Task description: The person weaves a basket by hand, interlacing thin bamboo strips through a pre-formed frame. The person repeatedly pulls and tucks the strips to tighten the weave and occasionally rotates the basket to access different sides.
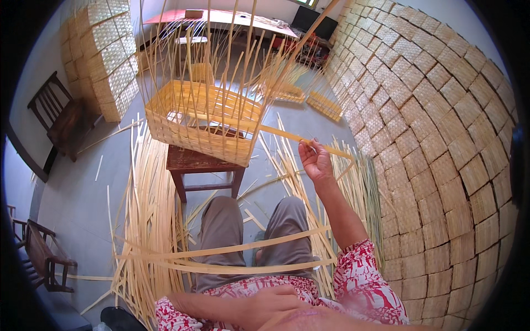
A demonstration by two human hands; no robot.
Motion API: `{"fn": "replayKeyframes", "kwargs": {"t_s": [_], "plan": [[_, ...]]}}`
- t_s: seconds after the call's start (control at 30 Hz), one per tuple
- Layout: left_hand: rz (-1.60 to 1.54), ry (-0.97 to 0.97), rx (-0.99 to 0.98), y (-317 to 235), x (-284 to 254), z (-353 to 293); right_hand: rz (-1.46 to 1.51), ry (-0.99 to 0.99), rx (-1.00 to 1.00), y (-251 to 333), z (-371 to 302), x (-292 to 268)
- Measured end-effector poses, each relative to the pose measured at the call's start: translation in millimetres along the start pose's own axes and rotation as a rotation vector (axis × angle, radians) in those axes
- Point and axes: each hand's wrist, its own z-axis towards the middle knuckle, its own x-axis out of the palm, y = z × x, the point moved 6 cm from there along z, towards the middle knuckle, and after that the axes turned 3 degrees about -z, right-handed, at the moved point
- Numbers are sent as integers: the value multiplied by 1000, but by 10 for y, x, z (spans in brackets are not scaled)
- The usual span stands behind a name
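Note:
A half-woven bamboo basket [221,140] sits tilted on a small wooden stool [205,160] in front of my knees, its long uprights sticking up unwoven. My right hand [316,161] is raised to the right of it, thumb and fingers pinched on a flat bamboo strip [281,132]. From the basket's right corner that strip runs out past my fingers and bends back near its far part. My left hand [273,302] lies low across my lap, away from the basket; its fingers are mostly hidden.
Loose bamboo strips lie in heaps on the floor at left [152,204] and right [353,182]. Two long strips [248,268] cross above my legs. Stacked woven panels [430,182] line the right side. Wooden chairs [63,118] stand at left; flat woven bases [326,105] lie beyond the basket.

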Motion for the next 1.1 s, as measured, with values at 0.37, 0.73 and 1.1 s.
{"fn": "replayKeyframes", "kwargs": {"t_s": [0.37,0.73,1.1], "plan": [[41,171,89,-428,-338,-867,13,-81,19,-50,-126,-131],[164,652,252,-938,-481,-1211,-5,-54,46,-158,-83,-122],[354,1077,360,-921,-513,-1772,-105,-3,62,-200,30,-89]]}}
